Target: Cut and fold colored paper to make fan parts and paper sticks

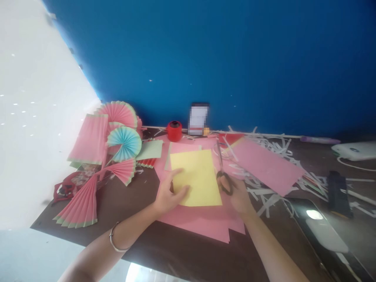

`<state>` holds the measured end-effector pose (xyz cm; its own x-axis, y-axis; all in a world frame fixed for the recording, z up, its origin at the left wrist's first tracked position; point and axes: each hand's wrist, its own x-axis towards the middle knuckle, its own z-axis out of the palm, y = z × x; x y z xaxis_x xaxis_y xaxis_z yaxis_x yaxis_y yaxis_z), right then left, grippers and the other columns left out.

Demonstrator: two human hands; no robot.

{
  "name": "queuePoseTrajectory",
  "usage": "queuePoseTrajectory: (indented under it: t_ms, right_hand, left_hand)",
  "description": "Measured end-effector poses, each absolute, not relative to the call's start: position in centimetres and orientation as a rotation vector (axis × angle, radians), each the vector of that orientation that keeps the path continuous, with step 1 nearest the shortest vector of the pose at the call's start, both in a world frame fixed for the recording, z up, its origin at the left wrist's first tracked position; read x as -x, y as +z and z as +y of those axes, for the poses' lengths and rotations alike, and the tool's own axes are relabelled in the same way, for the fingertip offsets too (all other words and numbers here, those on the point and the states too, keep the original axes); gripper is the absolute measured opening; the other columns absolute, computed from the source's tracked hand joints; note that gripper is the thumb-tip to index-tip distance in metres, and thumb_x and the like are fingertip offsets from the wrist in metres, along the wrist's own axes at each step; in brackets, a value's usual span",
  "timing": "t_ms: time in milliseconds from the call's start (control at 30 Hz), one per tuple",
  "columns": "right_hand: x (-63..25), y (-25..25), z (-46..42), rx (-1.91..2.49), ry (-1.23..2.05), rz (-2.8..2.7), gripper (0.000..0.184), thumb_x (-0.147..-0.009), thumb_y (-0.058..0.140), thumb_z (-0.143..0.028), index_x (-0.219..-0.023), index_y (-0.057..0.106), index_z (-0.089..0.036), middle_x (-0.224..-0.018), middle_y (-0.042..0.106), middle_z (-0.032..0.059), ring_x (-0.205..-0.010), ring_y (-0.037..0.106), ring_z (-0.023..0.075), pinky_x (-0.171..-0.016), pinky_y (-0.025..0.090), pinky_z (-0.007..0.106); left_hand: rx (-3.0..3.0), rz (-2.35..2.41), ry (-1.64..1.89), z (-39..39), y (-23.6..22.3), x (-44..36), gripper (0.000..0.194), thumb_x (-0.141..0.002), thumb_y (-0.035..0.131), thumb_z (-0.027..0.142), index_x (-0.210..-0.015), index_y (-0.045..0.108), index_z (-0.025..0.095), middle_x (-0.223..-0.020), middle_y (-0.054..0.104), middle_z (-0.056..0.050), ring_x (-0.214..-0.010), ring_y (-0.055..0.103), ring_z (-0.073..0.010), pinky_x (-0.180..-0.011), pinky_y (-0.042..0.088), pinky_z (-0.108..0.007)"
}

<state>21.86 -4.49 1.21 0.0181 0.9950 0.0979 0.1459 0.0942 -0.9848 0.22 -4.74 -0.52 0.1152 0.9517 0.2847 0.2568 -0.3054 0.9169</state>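
- Here the left hand lies flat with its fingers spread on the yellow paper, pressing down its left side.
- The right hand is curled tight around the scissors, fingers in the dark handles, with the blades pointing toward the back edge of the table.
- The scissors sit just beside the right side of the yellow paper, which lies on top of pink sheets in the middle of the table.
- The front edge of the table has bare brown room near both arms.
- The left edge is crowded with folded paper fans.
- White paper strips are piled toward the right side, near another pink sheet.
- A red tape roll stands at the back edge by the blue wall.
- The card next to it is blurred, so it cannot be read.
- A dark shiny thing at the front right corner is cut off and hard to make out.
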Motion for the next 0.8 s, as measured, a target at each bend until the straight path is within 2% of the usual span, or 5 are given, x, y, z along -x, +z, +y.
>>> queuePoseTrajectory:
  t_ms: [267,367,500,633,800]
  right_hand:
    - [-23.3,0.9,-3.7,1.356,0.714,-1.156,0.032,-0.078,0.052,-0.049,-0.068,0.057,-0.019,-0.06,0.052,-0.0002,-0.059,0.049,0.0143,-0.056,0.039,0.027]
    - [-23.8,1.8,-3.5,1.555,0.549,-1.142,0.032,-0.076,0.051,-0.049,-0.069,0.058,-0.019,-0.063,0.056,0.0013,-0.059,0.051,0.0153,-0.054,0.039,0.027]
    - [-25.0,2.3,-3.0,1.892,0.384,-1.24,0.031,-0.073,0.051,-0.047,-0.062,0.057,-0.019,-0.055,0.058,0.0027,-0.055,0.052,0.0176,-0.052,0.037,0.029]
    - [-26.5,2.0,-2.5,2.084,0.329,-1.381,0.025,-0.069,0.054,-0.042,-0.058,0.058,-0.02,-0.051,0.059,0.0039,-0.059,0.057,0.0225,-0.056,0.039,0.032]
    - [-27.1,0.8,-2.3,1.984,0.102,-1.37,0.032,-0.076,0.047,-0.044,-0.081,0.064,-0.017,-0.078,0.066,0.0109,-0.082,0.06,0.0279,-0.069,0.044,0.039]
  left_hand:
    - [-1.454,1.556,1.61,-0.8,0.4,2.3,0.056,-0.085,0.05,0.036,-0.135,0.031,0.019,-0.137,0.039,-0.01,-0.128,0.034,-0.0211,-0.103,0.034,-0.031]
    - [-1.408,1.513,1.567,0.6,1.0,3.4,0.06,-0.087,0.047,0.033,-0.139,0.022,0.023,-0.132,0.045,-0.007,-0.129,0.032,-0.0171,-0.106,0.029,-0.03]
    - [-1.362,1.462,1.422,1.1,1.0,3.9,0.059,-0.085,0.049,0.034,-0.138,0.026,0.021,-0.094,0.066,-0.005,-0.092,0.061,-0.0153,-0.085,0.047,-0.028]
    - [-1.4,1.411,1.252,0.6,0.3,3.5,0.051,-0.087,0.043,0.04,-0.132,0.035,0.017,-0.059,0.062,0.001,-0.05,0.057,-0.0133,-0.053,0.048,-0.025]
    - [-2.018,1.404,1.166,0.3,-0.6,3.2,0.027,-0.082,0.049,0.024,-0.107,0.054,0.016,-0.092,0.064,-0.009,-0.088,0.06,-0.0193,-0.078,0.048,-0.033]
